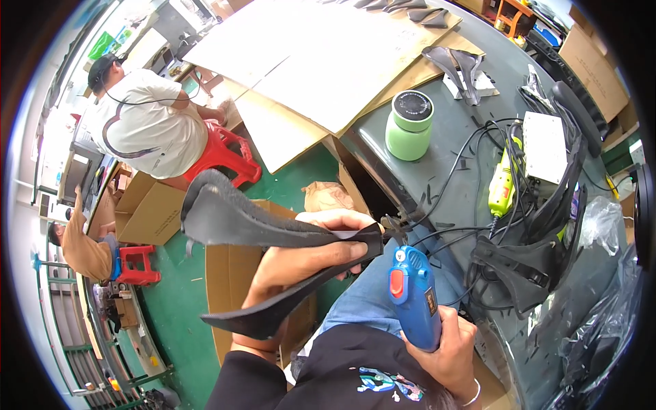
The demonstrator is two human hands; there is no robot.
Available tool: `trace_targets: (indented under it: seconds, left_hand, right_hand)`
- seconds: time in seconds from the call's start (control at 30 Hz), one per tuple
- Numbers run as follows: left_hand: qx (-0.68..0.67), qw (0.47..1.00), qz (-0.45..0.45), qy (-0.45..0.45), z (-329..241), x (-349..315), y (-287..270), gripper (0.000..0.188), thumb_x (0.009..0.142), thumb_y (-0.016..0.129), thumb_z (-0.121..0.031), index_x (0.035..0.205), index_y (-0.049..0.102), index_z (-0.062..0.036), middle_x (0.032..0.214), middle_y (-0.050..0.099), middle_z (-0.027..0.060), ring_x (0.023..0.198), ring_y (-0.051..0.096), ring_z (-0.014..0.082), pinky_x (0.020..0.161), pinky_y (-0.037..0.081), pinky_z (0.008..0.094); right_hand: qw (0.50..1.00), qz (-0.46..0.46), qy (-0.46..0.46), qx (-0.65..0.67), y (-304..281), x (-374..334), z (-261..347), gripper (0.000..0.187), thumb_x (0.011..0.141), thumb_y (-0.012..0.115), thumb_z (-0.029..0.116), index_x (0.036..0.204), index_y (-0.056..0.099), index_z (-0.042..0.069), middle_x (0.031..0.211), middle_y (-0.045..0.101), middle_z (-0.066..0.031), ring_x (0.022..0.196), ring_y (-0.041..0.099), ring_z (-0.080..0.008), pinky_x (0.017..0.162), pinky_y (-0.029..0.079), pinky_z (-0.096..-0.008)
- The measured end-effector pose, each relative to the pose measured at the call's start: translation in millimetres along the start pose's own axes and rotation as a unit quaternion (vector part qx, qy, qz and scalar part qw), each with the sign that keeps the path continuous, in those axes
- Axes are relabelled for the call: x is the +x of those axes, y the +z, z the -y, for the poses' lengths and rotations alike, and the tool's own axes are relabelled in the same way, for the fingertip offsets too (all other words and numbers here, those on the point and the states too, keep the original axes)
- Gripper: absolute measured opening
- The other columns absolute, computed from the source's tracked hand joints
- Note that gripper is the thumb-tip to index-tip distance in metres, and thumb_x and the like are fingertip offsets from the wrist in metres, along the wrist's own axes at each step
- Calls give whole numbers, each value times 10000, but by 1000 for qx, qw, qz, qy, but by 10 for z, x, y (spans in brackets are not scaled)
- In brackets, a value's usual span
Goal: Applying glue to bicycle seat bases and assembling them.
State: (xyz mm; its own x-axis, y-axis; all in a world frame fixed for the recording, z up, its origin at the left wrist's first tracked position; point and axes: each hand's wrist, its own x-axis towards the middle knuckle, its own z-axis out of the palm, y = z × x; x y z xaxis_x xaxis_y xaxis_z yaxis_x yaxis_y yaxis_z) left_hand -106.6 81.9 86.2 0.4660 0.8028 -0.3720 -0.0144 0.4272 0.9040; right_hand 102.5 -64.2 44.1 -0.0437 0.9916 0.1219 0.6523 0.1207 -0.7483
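Note:
My left hand [301, 263] is closed round a black forked piece [239, 208], shaped like a split bicycle saddle, and pinches it near its narrow end. Its two wings spread out to the left, one above the hand and one below. In my right hand [447, 345] is a pair of blue cordless electric shears [417, 294] with a red button, gripped by the lower body. The shears' dark metal jaws point away from me, right beside the narrow end of the black piece. Whether the jaws touch it I cannot tell.
The grey table [444, 181] on the right holds a green flask [410, 126], a yellow-green corded tool [504, 181], cables, a white box [544, 147] and black scraps. Cardboard sheets [307, 61] lie ahead. An open carton [232, 287] stands below my left hand. Two people sit on red stools at left.

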Motion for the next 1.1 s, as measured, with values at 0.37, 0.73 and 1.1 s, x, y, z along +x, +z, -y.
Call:
trace_targets:
  seconds: [0.37, 0.73, 1.1]
  left_hand:
    - [141, 986, 31, -89, -154, 28, -122, 248, 751, 686, -58, 991, 659, -5, 837, 637, 45, 673, 593, 97, 584, 465, 219]
    - [273, 944, 180, 45, -49, 175, -232, 334, 722, 682, 31, 1049, 635, -20, 991, 667, 88, 873, 627, 140, 737, 500, 261]
    - [427, 863, 202, 181, 148, 310, -78, 345, 754, 687, -49, 1083, 596, 3, 1008, 664, 104, 938, 615, 184, 808, 469, 307]
  right_hand:
    - [997, 59, -28, -39, 38, -79, -65, 582, 503, 815, 124, 975, 510, -26, 638, 568, -125, 541, 561, -305, 536, 433, -361]
    - [995, 90, -27, -35, 34, -76, -6, 603, 483, 807, 115, 980, 498, -29, 675, 572, -143, 581, 561, -326, 558, 447, -385]
    - [997, 49, -48, 36, 138, -41, 69, 528, 558, 805, 132, 950, 490, -30, 653, 578, -132, 557, 591, -309, 532, 466, -366]
